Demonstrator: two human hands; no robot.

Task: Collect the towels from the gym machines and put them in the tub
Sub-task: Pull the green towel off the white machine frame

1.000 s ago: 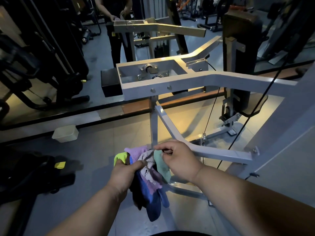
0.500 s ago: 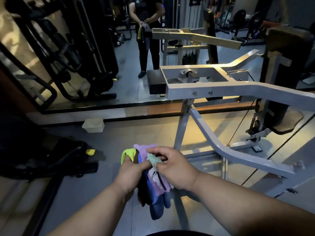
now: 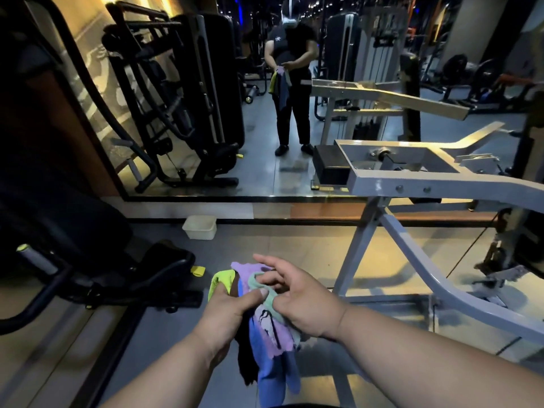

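A bundle of several small towels [image 3: 272, 346], yellow-green, purple, blue, black and pale green, hangs in front of me. My left hand [image 3: 226, 312] grips the bundle near its top, thumb pressed across the cloth. My right hand [image 3: 297, 298] touches the pale green towel [image 3: 259, 282] at the top of the bundle, its fingers spread and loosely bent. A pale plastic tub [image 3: 200, 227] stands on the floor by the foot of the wall mirror, ahead and to the left.
A grey steel gym machine frame [image 3: 435, 184] fills the right side, with a slanted leg near my right arm. A black machine [image 3: 97, 260] sits low on the left. The wall mirror [image 3: 265, 166] reflects me holding the towels. A yellow tag [image 3: 197, 270] lies on the floor.
The view has swung left and up, bringing the tub and mirror more into the centre. My right hand has loosened its pinch on the pale green towel and spread its fingers.
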